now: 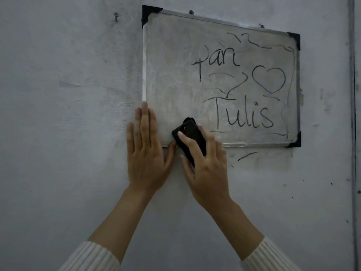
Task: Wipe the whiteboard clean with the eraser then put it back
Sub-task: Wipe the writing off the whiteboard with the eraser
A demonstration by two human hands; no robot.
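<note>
One whiteboard (172,75), one eraser (192,135), two hands (145,153) (207,167), three black corner caps (149,13) (295,40) (296,140), three screws (116,16) (191,12) (262,26)

One camera is watching, worn on the person's head. It is facing the wall (68,133) close up, from slightly left of the whiteboard (172,71), which is filling the upper right; both forearms (125,218) are entering from below.

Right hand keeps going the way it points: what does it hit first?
The right hand, eraser leading, points up and slightly left. That line crosses only smeared whiteboard, left of the word Pan; first obstacle is probably the frame near the black top-left corner cap.
</note>
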